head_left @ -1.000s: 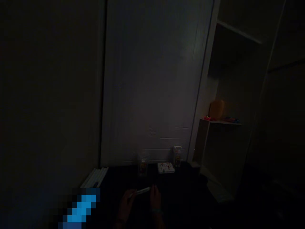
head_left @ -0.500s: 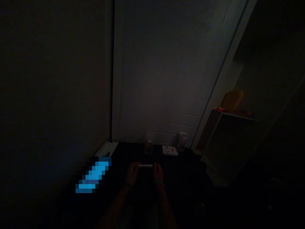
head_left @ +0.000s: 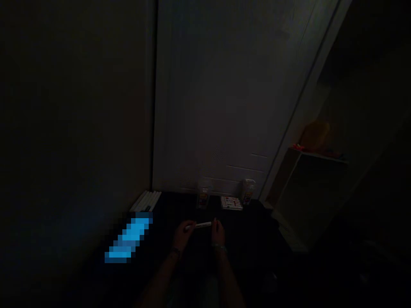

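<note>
The room is very dark. My left hand pinches one end of a short white stick-like object, held level over a dark surface. My right hand sits at its other end with fingers raised and touching it; a band shows on that wrist. What the white object is cannot be made out. Both forearms reach up from the bottom edge.
A row of white tubes lies at the left by the wall. Small packets and a flat box stand before a pale door. A glowing blue patch lies left. Shelves with an orange item rise at right.
The view tilted down, so the hands now sit higher in frame. The white object went from slanted to level and stays between both hands.
</note>
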The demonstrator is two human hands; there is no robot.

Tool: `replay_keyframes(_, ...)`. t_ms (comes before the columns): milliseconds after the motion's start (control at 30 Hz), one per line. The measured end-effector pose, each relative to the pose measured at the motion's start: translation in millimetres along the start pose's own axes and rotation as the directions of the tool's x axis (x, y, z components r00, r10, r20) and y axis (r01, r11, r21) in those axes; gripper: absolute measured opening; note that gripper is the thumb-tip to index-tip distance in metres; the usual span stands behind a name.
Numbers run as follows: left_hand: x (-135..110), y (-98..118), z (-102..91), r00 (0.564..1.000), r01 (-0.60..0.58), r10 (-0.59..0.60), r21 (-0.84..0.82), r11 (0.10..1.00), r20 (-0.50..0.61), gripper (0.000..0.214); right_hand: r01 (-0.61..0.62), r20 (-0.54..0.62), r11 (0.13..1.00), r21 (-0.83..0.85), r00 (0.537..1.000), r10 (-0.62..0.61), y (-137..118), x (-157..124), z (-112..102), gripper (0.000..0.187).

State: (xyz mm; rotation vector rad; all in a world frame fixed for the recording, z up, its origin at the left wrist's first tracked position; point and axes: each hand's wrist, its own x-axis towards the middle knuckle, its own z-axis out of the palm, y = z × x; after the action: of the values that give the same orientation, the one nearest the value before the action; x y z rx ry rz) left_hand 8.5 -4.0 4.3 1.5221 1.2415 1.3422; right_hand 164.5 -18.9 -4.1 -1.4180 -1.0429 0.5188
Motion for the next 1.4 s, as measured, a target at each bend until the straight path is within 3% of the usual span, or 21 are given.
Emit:
replay_keyframes(133,-0.5,-1.1,-0.3,0.999,0.036,-0.035,-0.047,0.998,0.018,0.046,-0.083,-0.007,0.991,0.105,0.996,0.084,1.3,2.7,-0.6,0.048)
replay_keyframes(267,-1.1,-2.4,-1.2,0.996,0.075,-0.081,-0.114,0.991,-0.046,0.05,-0.03,0.103,0.993,0.112,0.994,0.018,-0.9,0.7,-1.4,0.05)
replay_keyframes(567,5.2,-9.6,-3.4,0.993,0.058,-0.083,-0.265,0.963,-0.083,0.046,0.029,0.058,0.985,0.173,0.998,-0.039,-7.0,-0.4,-6.8,0.041)
replay_keyframes(767,7.3,-11.9,-0.4,0.996,0.08,-0.092,-0.42,0.904,-0.008,0.049,0.011,0.043,0.99,0.139,0.999,-0.018,-3.8,0.8,-7.0,0.042)
replay_keyframes(967,2.5,-3.5,-1.9,0.993,0.052,-0.081,-0.298,0.953,-0.085,0.042,-0.028,0.097,0.994,0.107,0.995,0.018,-10.8,-2.1,-7.5,0.05)
replay_keyframes(1200,-4.0,7.4,-2.0,0.996,0.008,-0.025,-0.198,0.98,-0.085,0.043,0.072,0.08,0.997,0.033,0.994,-0.075,-1.5,3.2,-6.1,0.04)
replay_keyframes(1400,-5.2,10.1,-4.0,0.993,0.031,-0.045,-0.125,0.992,-0.108,0.043,0.021,0.117,0.995,0.1,0.993,-0.033,-2.1,-0.5,-4.8,0.037)
